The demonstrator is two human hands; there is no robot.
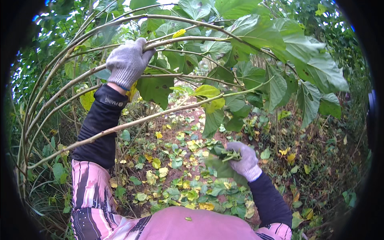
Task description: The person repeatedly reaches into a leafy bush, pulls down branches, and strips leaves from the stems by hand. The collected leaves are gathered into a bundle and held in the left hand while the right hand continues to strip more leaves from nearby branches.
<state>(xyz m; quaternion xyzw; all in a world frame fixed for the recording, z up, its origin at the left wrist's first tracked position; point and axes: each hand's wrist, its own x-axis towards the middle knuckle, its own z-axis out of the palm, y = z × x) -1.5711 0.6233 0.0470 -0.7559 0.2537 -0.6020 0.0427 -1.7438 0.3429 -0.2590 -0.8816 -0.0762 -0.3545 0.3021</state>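
My left hand, in a grey knitted glove, is raised at the upper left and closed around a leafy woody branch. More thin stems arch over and beside it from the left, bearing large green leaves, some with dark spots. A lower bare stem crosses in front of my left forearm and ends in a green tip. Lower and to the right, my right hand, gloved alike, grips a bunch of picked green leaves with their stalks showing. The fingers' far side is hidden.
Fallen green and yellow leaves cover the reddish soil between the plants. The stems rise together at the left edge. Dry undergrowth stands along the right, and dense foliage lies behind.
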